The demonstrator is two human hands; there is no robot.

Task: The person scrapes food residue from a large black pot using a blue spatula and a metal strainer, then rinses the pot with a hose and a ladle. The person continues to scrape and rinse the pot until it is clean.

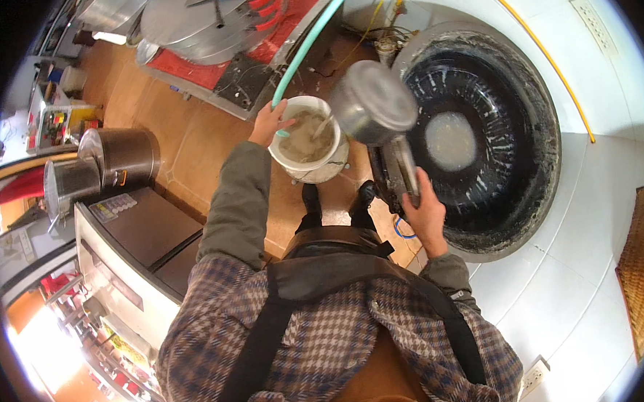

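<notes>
My left hand [268, 124] is closed around a teal hose [308, 43] at the rim of a white bucket [319, 173]; the hose's end reaches inside. Cloudy greyish liquid [305, 138] fills much of the bucket. In my right hand [427, 214] is the long handle of a metal saucepan [376, 102]. The pan is tipped on its side between the bucket and a large black wok [503, 111], its base facing the wok. A blurred stream seems to run from it into the bucket. Whitish liquid [450, 142] pools at the wok's bottom.
The wok sits in a rough grey rim [547, 182] within a white tiled counter [519, 278]. Large metal pots [182, 33] stand on a red surface at the back left. A brown-topped appliance [145, 232] and metal drums [116, 157] are at left. A yellow hose [536, 40] lies along the wall.
</notes>
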